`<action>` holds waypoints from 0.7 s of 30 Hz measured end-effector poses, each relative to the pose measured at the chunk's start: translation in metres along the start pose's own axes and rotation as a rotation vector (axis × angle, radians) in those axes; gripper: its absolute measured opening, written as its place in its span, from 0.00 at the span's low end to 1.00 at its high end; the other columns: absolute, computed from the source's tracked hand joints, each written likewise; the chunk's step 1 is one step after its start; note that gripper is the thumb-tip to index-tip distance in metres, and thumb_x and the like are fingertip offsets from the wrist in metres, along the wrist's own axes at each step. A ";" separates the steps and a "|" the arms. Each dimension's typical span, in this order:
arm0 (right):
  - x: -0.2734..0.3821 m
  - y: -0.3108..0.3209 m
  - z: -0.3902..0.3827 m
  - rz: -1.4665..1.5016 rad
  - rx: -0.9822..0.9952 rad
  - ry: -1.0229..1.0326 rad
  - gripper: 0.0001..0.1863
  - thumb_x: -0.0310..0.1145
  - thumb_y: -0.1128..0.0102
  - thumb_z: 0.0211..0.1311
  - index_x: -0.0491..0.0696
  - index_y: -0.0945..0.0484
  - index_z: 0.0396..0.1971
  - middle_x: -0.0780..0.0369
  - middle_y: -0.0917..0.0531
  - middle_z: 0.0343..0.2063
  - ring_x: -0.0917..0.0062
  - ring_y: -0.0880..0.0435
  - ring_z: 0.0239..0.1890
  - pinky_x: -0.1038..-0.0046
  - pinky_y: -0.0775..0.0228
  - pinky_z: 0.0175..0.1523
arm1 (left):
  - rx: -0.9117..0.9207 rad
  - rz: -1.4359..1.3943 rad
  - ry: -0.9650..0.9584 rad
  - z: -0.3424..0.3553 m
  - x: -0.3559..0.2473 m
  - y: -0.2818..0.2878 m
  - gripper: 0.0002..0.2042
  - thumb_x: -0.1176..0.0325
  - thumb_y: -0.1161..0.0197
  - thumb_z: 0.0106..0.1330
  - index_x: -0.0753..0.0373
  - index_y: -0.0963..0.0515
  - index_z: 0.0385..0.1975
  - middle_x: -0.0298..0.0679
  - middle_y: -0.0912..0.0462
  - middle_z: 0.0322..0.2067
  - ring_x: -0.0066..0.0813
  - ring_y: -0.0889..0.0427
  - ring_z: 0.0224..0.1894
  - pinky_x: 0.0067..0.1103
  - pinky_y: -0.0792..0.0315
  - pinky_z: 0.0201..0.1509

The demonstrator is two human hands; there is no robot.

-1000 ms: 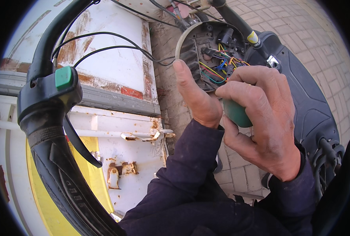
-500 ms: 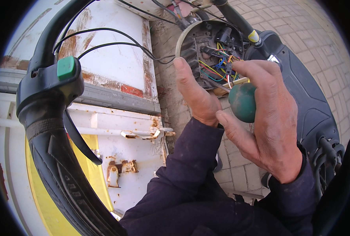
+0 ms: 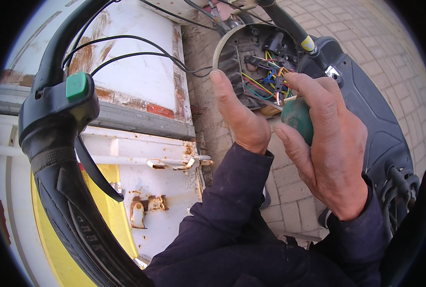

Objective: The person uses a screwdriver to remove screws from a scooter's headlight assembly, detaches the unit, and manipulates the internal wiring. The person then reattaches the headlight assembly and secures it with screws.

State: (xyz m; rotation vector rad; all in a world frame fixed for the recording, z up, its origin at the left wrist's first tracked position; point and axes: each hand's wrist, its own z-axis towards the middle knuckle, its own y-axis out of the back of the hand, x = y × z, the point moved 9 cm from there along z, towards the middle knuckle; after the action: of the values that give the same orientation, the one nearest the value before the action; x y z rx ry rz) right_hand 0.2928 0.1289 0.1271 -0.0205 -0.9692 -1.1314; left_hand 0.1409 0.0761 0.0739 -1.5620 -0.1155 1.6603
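A round black housing [image 3: 229, 62] with a pale rim lies open at the top centre, full of multicoloured wires [image 3: 273, 79] and dark connectors. My left hand [image 3: 241, 115] holds its near left side, the thumb stretched along the rim; its other fingers are hidden behind the housing. At the housing's near right edge, my right hand [image 3: 335, 143] curls around a rounded dark green handle [image 3: 298, 117], thumb on the near side. The index fingertip reaches over the wires by a black connector [image 3: 278, 83]. What the handle's far end touches is hidden.
A black handlebar grip [image 3: 74, 191] with brake lever [image 3: 98, 170] and green switch [image 3: 76, 86] curves along the left. Black cables [image 3: 160, 45] run from there toward the housing. Beyond stands a rusty white metal panel [image 3: 141, 91]. A dark plastic body [image 3: 366, 95] lies right, over paving [image 3: 361, 43].
My right hand has shifted slightly, and the green handle now sits deeper within its fingers, a little higher and partly covered. My left hand stays nearly in place.
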 end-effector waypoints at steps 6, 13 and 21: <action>0.021 0.006 0.004 -0.138 -0.080 0.341 0.29 0.29 0.26 0.52 0.45 0.24 0.56 0.54 0.21 0.41 0.62 0.19 0.38 0.65 0.26 0.41 | 0.044 0.023 0.070 -0.005 0.000 -0.005 0.33 0.37 0.60 0.79 0.64 0.25 0.58 0.40 0.16 0.48 0.29 0.15 0.46 0.27 0.19 0.53; 0.007 0.000 -0.001 -0.003 0.025 0.074 0.25 0.25 0.28 0.47 0.46 0.21 0.50 0.55 0.21 0.41 0.62 0.20 0.39 0.64 0.27 0.42 | 0.040 -0.028 0.059 0.000 0.005 -0.003 0.33 0.37 0.59 0.78 0.64 0.26 0.58 0.40 0.17 0.49 0.29 0.15 0.47 0.28 0.19 0.53; 0.004 0.008 0.002 0.071 -0.129 0.110 0.29 0.24 0.28 0.47 0.47 0.24 0.53 0.56 0.21 0.43 0.61 0.20 0.39 0.65 0.26 0.43 | 0.028 -0.025 0.056 0.000 0.004 0.001 0.33 0.37 0.59 0.78 0.64 0.26 0.58 0.40 0.17 0.49 0.30 0.15 0.46 0.28 0.19 0.53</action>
State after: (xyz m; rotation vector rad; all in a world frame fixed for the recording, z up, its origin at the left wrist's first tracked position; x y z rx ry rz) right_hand 0.2979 0.1301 0.1345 -0.0949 -0.7909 -1.1166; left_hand 0.1405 0.0781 0.0701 -1.5788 -0.0821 1.5906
